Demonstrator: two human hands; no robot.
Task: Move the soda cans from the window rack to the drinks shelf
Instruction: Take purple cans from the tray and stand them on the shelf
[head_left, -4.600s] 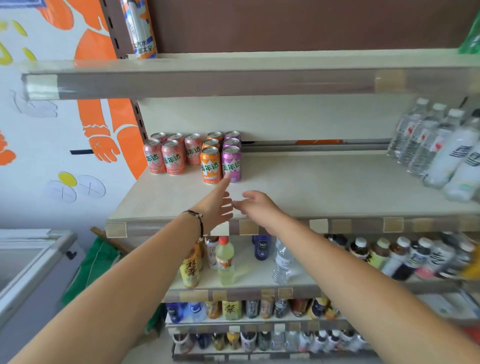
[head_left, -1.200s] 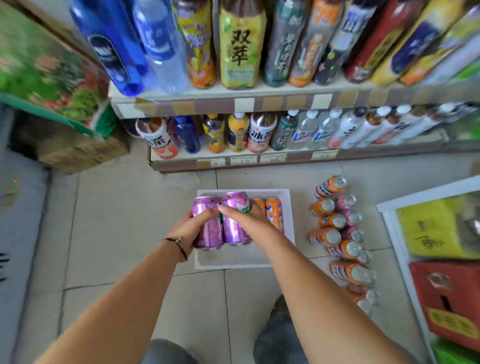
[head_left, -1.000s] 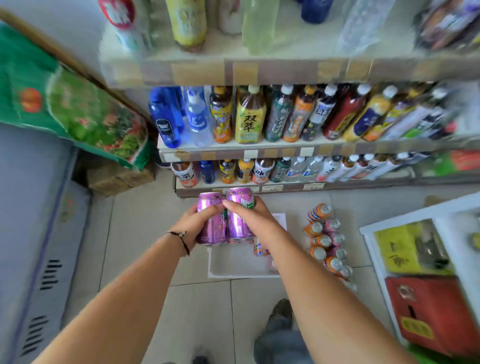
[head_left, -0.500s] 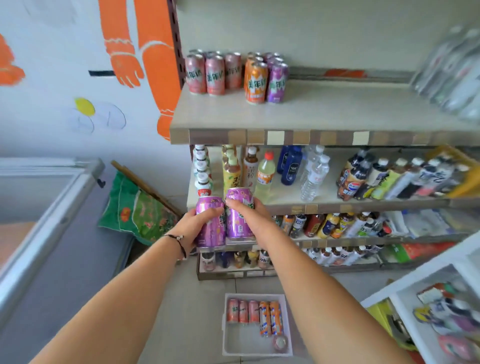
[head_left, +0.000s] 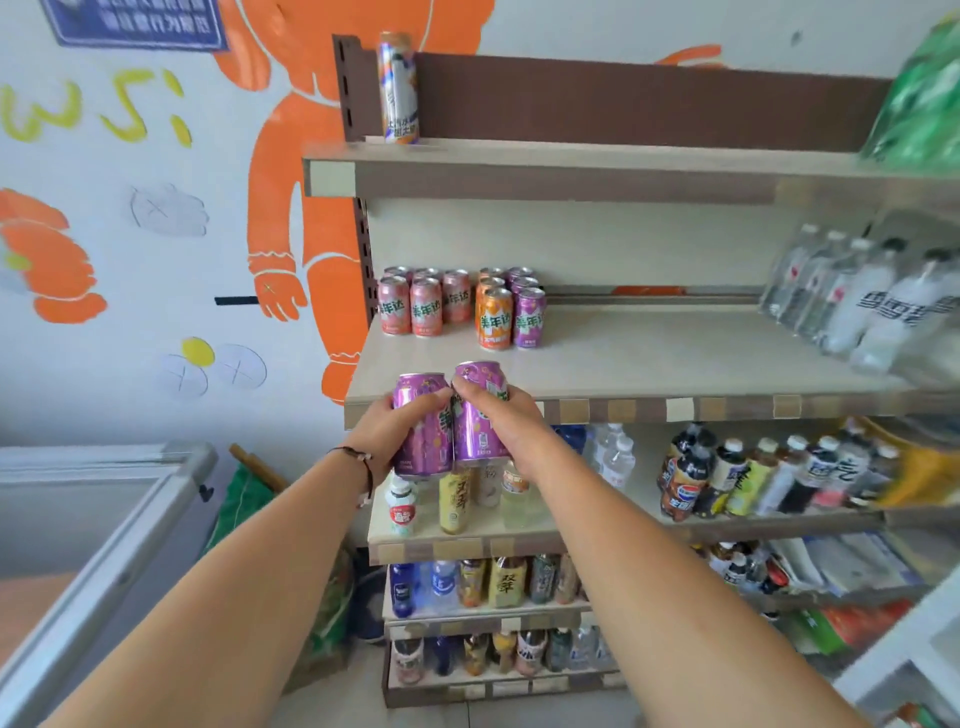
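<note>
At the front edge of the drinks shelf (head_left: 649, 358), your arms reach forward and up, side by side. Your left hand (head_left: 387, 431) wraps one purple can (head_left: 422, 441); your right hand (head_left: 501, 421) wraps a second purple can (head_left: 475, 415). Both grips are clenched on the cans, held upright and touching. Pink, orange and purple cans (head_left: 462, 306) stand at the shelf's back left.

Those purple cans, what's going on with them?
A person is stocking a shop shelf. The left hand grips one purple soda can and the right hand grips another purple can, side by side, at the front edge of the drinks shelf. Pink, orange and purple cans already stand at its back left. Neither held can is set down yet.
</note>
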